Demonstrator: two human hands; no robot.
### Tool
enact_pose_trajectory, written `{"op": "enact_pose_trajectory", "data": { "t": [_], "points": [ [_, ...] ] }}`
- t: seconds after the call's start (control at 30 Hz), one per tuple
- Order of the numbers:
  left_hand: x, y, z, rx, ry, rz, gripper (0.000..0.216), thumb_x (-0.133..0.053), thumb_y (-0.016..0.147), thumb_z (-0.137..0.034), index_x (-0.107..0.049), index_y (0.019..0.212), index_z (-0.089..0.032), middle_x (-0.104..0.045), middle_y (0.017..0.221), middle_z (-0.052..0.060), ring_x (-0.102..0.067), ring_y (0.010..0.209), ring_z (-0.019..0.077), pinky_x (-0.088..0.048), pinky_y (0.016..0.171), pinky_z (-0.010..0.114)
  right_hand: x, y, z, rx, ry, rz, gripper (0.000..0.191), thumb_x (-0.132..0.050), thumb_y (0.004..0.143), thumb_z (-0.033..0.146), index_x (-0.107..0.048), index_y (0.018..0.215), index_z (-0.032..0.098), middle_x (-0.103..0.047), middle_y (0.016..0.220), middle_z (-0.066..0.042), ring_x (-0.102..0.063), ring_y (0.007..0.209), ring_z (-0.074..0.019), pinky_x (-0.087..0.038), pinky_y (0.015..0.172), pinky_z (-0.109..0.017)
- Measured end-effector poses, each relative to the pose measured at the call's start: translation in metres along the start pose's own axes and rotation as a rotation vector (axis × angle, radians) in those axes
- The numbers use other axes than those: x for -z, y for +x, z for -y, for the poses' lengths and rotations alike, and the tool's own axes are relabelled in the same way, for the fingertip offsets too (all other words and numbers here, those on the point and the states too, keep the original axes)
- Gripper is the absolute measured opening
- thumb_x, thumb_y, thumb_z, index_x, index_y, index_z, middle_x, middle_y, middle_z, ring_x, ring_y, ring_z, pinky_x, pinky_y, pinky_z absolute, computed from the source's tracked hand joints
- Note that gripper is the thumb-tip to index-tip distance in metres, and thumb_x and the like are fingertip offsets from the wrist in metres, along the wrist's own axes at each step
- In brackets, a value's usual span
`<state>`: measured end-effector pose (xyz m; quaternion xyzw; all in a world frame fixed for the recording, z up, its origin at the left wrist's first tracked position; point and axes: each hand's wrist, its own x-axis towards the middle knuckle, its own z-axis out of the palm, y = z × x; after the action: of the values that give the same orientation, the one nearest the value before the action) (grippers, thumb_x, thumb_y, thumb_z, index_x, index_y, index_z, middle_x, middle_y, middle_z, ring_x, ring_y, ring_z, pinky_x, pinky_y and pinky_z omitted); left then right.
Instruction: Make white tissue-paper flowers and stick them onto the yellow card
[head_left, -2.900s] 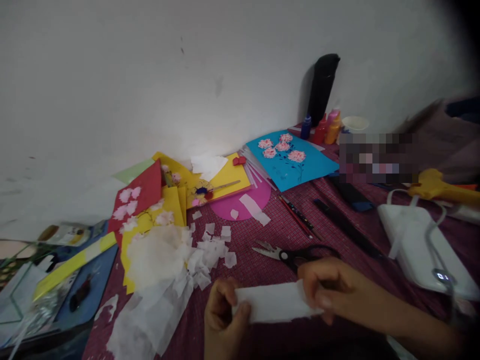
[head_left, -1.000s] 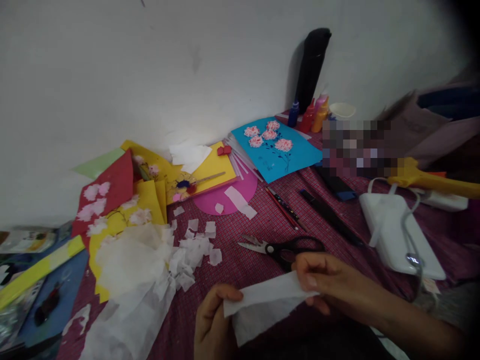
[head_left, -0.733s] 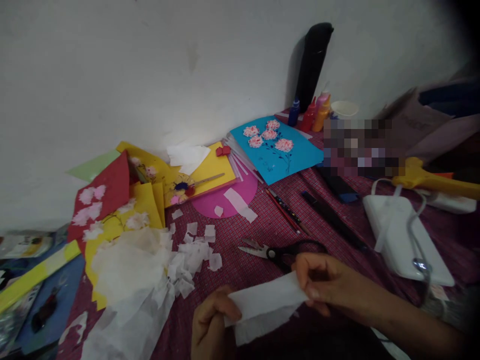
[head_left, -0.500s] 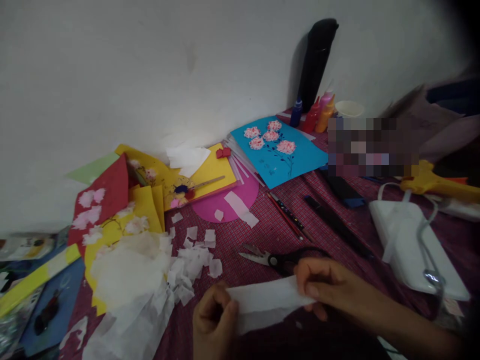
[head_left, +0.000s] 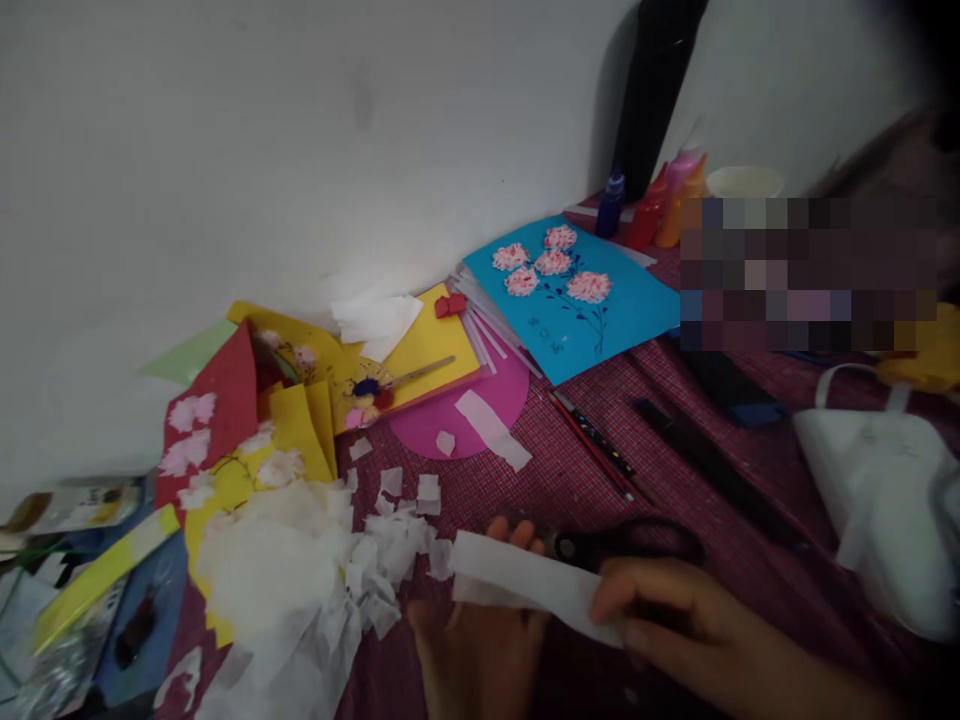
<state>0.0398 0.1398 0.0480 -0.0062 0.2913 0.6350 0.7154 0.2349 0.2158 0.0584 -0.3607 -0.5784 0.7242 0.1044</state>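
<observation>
A long white tissue paper strip (head_left: 525, 580) stretches between my hands, low in the view. My right hand (head_left: 675, 620) pinches its right end between thumb and fingers. My left hand (head_left: 480, 650) lies flat under the left part, fingers stretched, with fingertips showing above the strip's upper edge. Black-handled scissors (head_left: 630, 543) rest on the maroon checked cloth (head_left: 570, 480) just behind the strip, partly hidden by it.
Left of my hands lie a crumpled tissue heap (head_left: 285, 560) and small cut squares (head_left: 397, 520). Further back are a pink paper disc (head_left: 480, 400), yellow card (head_left: 427, 345), a blue card with paper flowers (head_left: 585, 300), paint bottles (head_left: 652, 205), brushes (head_left: 600, 450) and a white power bank (head_left: 877, 490).
My left hand has gone from pinching the strip's left end to lying flat beneath it. The strip now hides the scissor blades. The view has shifted closer and to the left.
</observation>
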Motion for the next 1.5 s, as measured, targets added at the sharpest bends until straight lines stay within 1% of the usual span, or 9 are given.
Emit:
{"op": "enact_pose_trajectory", "data": {
  "t": [0.17,0.47,0.6,0.7,0.8,0.97,1.17,1.37,1.5],
  "points": [
    [-0.003,0.001,0.009,0.046,0.199,-0.097,0.052,-0.063,0.072,-0.051,-0.059,0.116,-0.023,-0.061,0.119,0.011,-0.052,0.113,0.0286,-0.035,0.100,0.043,0.001,0.003,0.000,0.027,-0.134,-0.021,0.017,-0.048,0.082,0.016,-0.064,0.082,0.021,-0.062,0.084,0.000,-0.058,0.082,-0.0154,-0.046,0.071,-0.022],
    [-0.010,0.004,-0.001,0.163,0.423,-0.256,0.025,-0.071,0.068,-0.032,-0.066,0.085,-0.015,-0.063,0.073,0.003,-0.059,0.065,0.0157,-0.046,0.051,0.023,0.006,0.007,0.005,0.067,-0.166,0.003,0.016,-0.047,0.083,0.013,-0.059,0.073,0.018,-0.059,0.073,0.002,-0.057,0.070,-0.0113,-0.043,0.064,-0.019],
    [-0.007,0.001,0.002,0.175,0.336,-0.372,0.015,-0.070,0.070,-0.026,-0.065,0.079,-0.015,-0.062,0.075,0.002,-0.059,0.071,0.0150,-0.047,0.054,0.022,0.003,0.007,0.005,0.105,-0.232,-0.001,0.016,-0.047,0.086,0.015,-0.060,0.077,0.019,-0.059,0.077,0.001,-0.057,0.074,-0.0118,-0.044,0.067,-0.020],
    [-0.005,-0.004,0.011,0.180,0.198,-0.307,0.017,-0.069,0.072,-0.023,-0.065,0.085,-0.014,-0.065,0.089,0.006,-0.060,0.088,0.0185,-0.048,0.066,0.025,-0.003,0.002,0.009,0.194,-0.316,-0.011,0.015,-0.047,0.085,0.014,-0.061,0.082,0.019,-0.060,0.081,0.001,-0.057,0.077,-0.0117,-0.044,0.070,-0.020],
    [-0.005,-0.011,0.020,0.141,0.149,-0.283,0.020,-0.071,0.069,-0.026,-0.064,0.083,-0.015,-0.065,0.089,0.005,-0.059,0.086,0.0177,-0.047,0.065,0.024,-0.012,-0.006,0.015,0.275,-0.407,0.000,0.017,-0.049,0.084,0.011,-0.062,0.084,0.021,-0.061,0.083,0.001,-0.058,0.079,-0.0117,-0.045,0.074,-0.021],
    [-0.010,-0.027,0.003,0.008,0.235,-0.583,0.015,-0.067,0.074,-0.022,-0.059,0.085,-0.017,-0.063,0.075,0.000,-0.057,0.059,0.0099,-0.037,0.041,0.018,-0.009,-0.016,0.003,0.369,-0.651,-0.153,0.033,-0.049,0.083,0.013,-0.057,0.112,0.025,-0.061,0.108,-0.004,-0.056,0.102,-0.0177,-0.046,0.090,-0.031],
    [-0.008,-0.043,-0.041,-0.352,0.208,-0.675,0.018,-0.053,0.078,0.001,-0.060,0.082,-0.015,-0.066,0.076,-0.001,-0.063,0.067,0.0098,-0.051,0.058,0.020,0.009,-0.011,-0.045,0.451,-1.073,-0.359,0.056,-0.053,0.069,0.009,-0.055,0.122,0.027,-0.058,0.120,-0.007,-0.057,0.105,-0.0283,-0.050,0.087,-0.047],
    [-0.010,-0.043,-0.060,-0.393,0.175,-0.597,0.024,-0.049,0.079,0.004,-0.064,0.076,-0.014,-0.067,0.070,0.000,-0.064,0.060,0.0100,-0.047,0.045,0.016,0.012,-0.007,-0.051,0.397,-1.027,-0.396,0.059,-0.054,0.069,0.005,-0.057,0.122,0.030,-0.062,0.110,-0.013,-0.061,0.096,-0.0295,-0.052,0.081,-0.044],
    [-0.014,-0.035,-0.069,-0.450,0.063,-0.608,0.038,-0.041,0.082,0.007,-0.068,0.067,-0.016,-0.069,0.066,0.000,-0.065,0.063,0.0089,-0.053,0.058,0.018,0.014,-0.010,-0.025,0.334,-0.884,-0.386,0.063,-0.049,0.065,-0.003,-0.062,0.116,0.031,-0.063,0.107,-0.013,-0.061,0.097,-0.0287,-0.049,0.084,-0.043]
  ]
}}
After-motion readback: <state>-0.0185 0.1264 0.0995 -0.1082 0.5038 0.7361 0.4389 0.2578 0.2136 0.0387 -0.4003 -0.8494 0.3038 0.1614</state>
